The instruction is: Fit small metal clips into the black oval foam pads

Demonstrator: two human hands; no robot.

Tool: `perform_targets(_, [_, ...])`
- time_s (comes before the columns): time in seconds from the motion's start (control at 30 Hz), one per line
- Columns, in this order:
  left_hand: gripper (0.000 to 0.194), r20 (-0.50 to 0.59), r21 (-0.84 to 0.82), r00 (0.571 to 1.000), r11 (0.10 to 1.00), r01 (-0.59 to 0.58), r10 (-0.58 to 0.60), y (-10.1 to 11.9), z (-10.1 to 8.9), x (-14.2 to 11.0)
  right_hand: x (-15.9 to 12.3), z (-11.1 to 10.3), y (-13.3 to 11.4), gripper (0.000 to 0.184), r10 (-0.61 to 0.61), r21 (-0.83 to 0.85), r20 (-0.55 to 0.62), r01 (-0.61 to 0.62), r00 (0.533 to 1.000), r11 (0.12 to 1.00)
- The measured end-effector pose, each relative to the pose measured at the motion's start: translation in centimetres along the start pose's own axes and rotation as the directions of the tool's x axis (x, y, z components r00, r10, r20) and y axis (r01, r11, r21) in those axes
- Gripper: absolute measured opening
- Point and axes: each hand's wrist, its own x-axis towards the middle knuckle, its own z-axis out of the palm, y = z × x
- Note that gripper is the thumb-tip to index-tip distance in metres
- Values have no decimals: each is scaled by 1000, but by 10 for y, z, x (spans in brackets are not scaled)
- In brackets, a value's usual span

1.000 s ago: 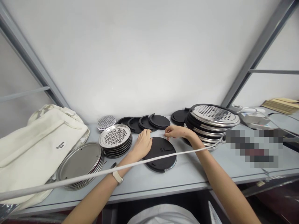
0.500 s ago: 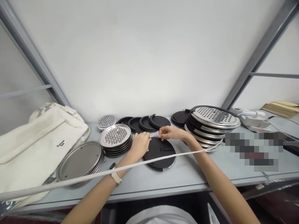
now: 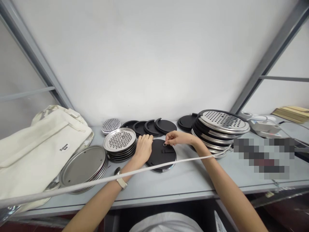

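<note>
A round black disc (image 3: 160, 158) with a metal rim piece at its front edge lies flat on the table before me. My left hand (image 3: 144, 147) is curled over its left side, fingers closed at the edge. Above the disc's far part, my right hand (image 3: 174, 139) is closed in a pinch. A small metal ring (image 3: 164, 144) shows at those fingertips; its exact kind is too small to tell. Left of my left hand stands a stack of round metal grater plates (image 3: 120, 140). Several black discs with raised rims (image 3: 166, 126) lie behind.
On the right is a tall stack of perforated metal and black discs (image 3: 220, 122). Plain metal plates (image 3: 83, 166) and a cream cloth bag (image 3: 55, 141) lie left. A white cord (image 3: 135, 172) crosses in front of my forearms. Grey posts (image 3: 265, 61) flank the table.
The black disc has shifted slightly left and away from me, turning a little. My left hand has moved slightly back with it; the right hand stays pinched near the far edge.
</note>
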Motion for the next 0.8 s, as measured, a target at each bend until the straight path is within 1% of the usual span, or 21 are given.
perform_targets(0.07, [24,-37,-32,999,999,24,-25,0,0,0,0,-1,2,27,5,-19,-20,-6,1000,1000])
perform_targets(0.1, [27,-57,-59,998,998,18,-21,0,-1,0,0,-2,3,27,8,-21,-18,-9,1000,1000])
perform_targets(0.13, [27,-72,-94,997,996,-3,-4,2,-2,0,0,-2,4,26,12,-17,-8,-13,1000,1000])
perform_targets(0.2, [22,-80,-170,994,982,-84,71,5,-6,0,-1,-2,5,24,27,-6,20,-27,999,1000])
perform_targets(0.27, [16,-65,-236,983,955,-181,171,10,-9,-1,-2,-1,6,24,40,-2,41,-40,998,999])
perform_targets(0.33, [17,-45,-288,968,925,-248,245,14,-11,-3,-2,-2,7,24,43,-8,53,-42,998,999])
perform_targets(0.5, [15,17,-404,943,865,-297,332,17,-13,-4,-4,-3,8,31,68,-75,52,-64,996,995])
perform_targets(0.57, [14,21,-424,930,846,-324,367,17,-13,-4,-4,-3,7,33,81,-121,53,-74,995,990])
perform_targets(0.67, [14,12,-442,934,839,-316,358,17,-14,-4,-6,-2,4,36,102,-172,79,-87,992,981])
perform_targets(0.8, [12,14,-441,946,851,-285,325,17,-13,-5,-8,-2,2,37,109,-177,116,-87,987,980])
